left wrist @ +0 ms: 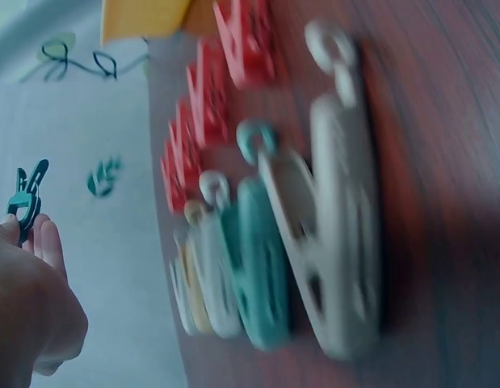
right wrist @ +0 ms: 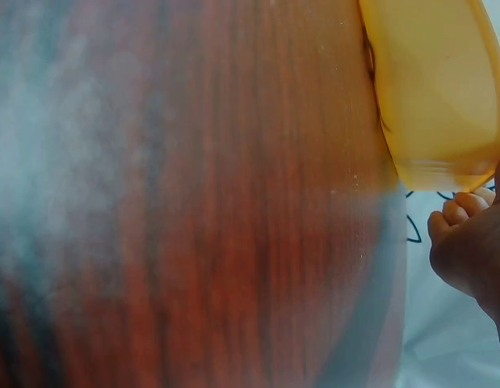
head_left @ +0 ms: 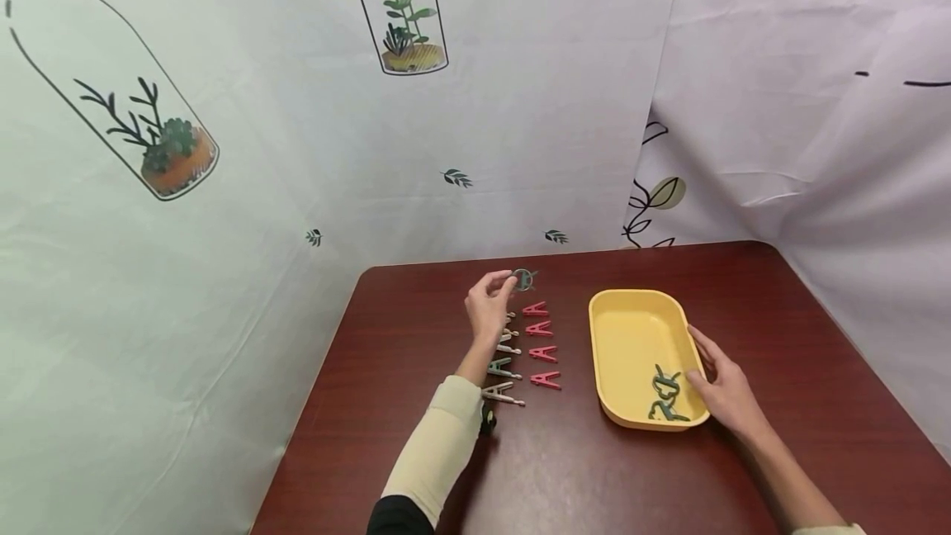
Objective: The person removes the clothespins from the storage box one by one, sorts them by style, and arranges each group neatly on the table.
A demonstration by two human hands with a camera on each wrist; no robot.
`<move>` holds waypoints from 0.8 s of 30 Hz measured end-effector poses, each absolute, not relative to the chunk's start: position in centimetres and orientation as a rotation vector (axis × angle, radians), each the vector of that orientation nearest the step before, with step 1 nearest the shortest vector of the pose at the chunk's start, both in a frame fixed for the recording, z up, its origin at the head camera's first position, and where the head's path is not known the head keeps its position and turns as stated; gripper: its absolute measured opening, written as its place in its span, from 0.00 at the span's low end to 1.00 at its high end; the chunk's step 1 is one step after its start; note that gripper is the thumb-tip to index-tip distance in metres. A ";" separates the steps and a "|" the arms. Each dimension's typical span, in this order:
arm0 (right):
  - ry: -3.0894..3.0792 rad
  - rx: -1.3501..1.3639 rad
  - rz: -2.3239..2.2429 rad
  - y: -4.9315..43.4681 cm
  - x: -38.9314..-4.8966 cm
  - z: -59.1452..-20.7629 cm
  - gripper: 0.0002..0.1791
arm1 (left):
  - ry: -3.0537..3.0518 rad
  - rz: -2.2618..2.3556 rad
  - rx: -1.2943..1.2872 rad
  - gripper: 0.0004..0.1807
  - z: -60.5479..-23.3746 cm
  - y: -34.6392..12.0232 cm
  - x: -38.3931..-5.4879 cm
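My left hand [head_left: 489, 304] reaches to the far side of the table and pinches a dark green clip [head_left: 523, 280] between thumb and fingers. In the left wrist view, that clip [left wrist: 25, 198] points up from the fingertips. My right hand [head_left: 724, 390] grips the right rim of a yellow tray [head_left: 611, 386], thumb over the edge and fingers outside. Inside the tray, near its front right corner, lie dark green clips [head_left: 666, 386] bunched together. Below my left hand are a column of red clothespins [head_left: 545, 380] and a column of looped clothespins in white, beige, grey and green [head_left: 502, 393].
The dark red-brown table [head_left: 565, 469] has rounded far corners. A white cloth with printed plants [head_left: 520, 147] hangs behind it and at the sides. My left forearm passes over the left edge of the looped clothespins and hides part of them.
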State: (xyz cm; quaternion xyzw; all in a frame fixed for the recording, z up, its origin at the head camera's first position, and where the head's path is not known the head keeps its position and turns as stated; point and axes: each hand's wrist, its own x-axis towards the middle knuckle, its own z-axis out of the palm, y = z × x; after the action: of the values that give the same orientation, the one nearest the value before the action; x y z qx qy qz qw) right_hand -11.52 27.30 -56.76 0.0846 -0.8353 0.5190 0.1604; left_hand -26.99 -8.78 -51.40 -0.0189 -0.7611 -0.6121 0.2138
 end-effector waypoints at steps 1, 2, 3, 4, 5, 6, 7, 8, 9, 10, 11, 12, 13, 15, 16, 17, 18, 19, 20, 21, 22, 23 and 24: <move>-2.386 0.240 1.485 27.3 -11.5 -56.8 0.41 | -2.113 -1.687 -0.030 0.10 -51.6 -9.3 -27.0; -2.387 0.240 1.485 27.3 -11.5 -56.8 0.41 | -2.121 -1.659 -0.009 0.09 -51.7 -9.9 -27.1; -2.387 0.241 1.487 27.3 -11.5 -56.8 0.41 | -2.135 -1.626 0.016 0.09 -51.9 -10.4 -27.2; -2.388 0.241 1.489 27.3 -11.5 -56.8 0.41 | -2.147 -1.589 0.040 0.09 -52.1 -10.9 -27.2; -2.388 0.239 1.490 27.3 -11.5 -56.7 0.41 | -2.163 -1.553 0.070 0.08 -52.2 -11.4 -27.3; -2.390 0.239 1.489 27.3 -11.5 -56.7 0.41 | -2.176 -1.528 0.101 0.08 -52.4 -11.8 -27.3; -2.392 0.239 1.488 27.3 -11.5 -56.7 0.41 | -2.187 -1.509 0.126 0.08 -52.5 -12.3 -27.3; -2.395 0.240 1.486 27.3 -11.5 -56.7 0.41 | -2.199 -1.499 0.153 0.07 -52.6 -12.8 -27.4; -2.398 0.240 1.486 27.3 -11.5 -56.7 0.41 | -2.204 -1.510 0.175 0.07 -52.8 -13.2 -27.4; -2.401 0.238 1.485 27.3 -11.5 -56.7 0.41 | -2.206 -1.527 0.195 0.07 -52.9 -13.6 -27.4; -2.405 0.238 1.484 27.3 -11.5 -56.7 0.41 | -2.212 -1.548 0.222 0.07 -53.1 -14.1 -27.4; -2.409 0.237 1.483 27.3 -11.5 -56.7 0.40 | -2.216 -1.567 0.243 0.07 -53.2 -14.5 -27.4; -2.412 0.233 1.482 27.3 -11.5 -56.7 0.40 | -2.223 -1.578 0.262 0.06 -53.4 -14.8 -27.4; -2.420 0.225 1.478 27.4 -11.4 -56.6 0.40 | -2.233 -1.598 0.297 0.06 -53.7 -15.5 -27.4; -2.424 0.220 1.474 27.4 -11.4 -56.6 0.40 | -2.243 -1.595 0.317 0.06 -53.7 -15.8 -27.4; -2.427 0.215 1.471 27.4 -11.4 -56.6 0.40 | -2.257 -1.585 0.336 0.06 -53.8 -16.1 -27.3; -2.430 0.211 1.468 27.4 -11.4 -56.6 0.40 | -2.270 -1.576 0.353 0.06 -53.9 -16.4 -27.3; -2.432 0.208 1.466 27.4 -11.4 -56.6 0.40 | -2.284 -1.563 0.368 0.06 -54.0 -16.7 -27.3; -2.435 0.206 1.464 27.4 -11.5 -56.6 0.40 | -2.299 -1.549 0.381 0.06 -54.1 -16.9 -27.2; -2.434 0.207 1.466 27.4 -11.5 -56.6 0.40 | -2.316 -1.535 0.397 0.06 -54.1 -17.2 -27.2; -2.433 0.208 1.468 27.4 -11.5 -56.6 0.40 | -2.330 -1.524 0.409 0.06 -54.1 -17.4 -27.1; -2.430 0.212 1.473 27.4 -11.5 -56.7 0.40 | -2.345 -1.515 0.421 0.05 -54.2 -17.6 -27.1; -2.427 0.216 1.477 27.4 -11.5 -56.7 0.40 | -2.356 -1.511 0.432 0.05 -54.3 -17.9 -27.0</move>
State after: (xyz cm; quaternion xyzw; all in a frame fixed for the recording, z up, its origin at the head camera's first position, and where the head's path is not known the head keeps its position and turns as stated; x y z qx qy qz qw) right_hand -11.53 27.38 -56.70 0.0749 -0.8427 0.5129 0.1455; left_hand -27.02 -17.85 -54.30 0.1506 -0.8220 -0.5271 0.1543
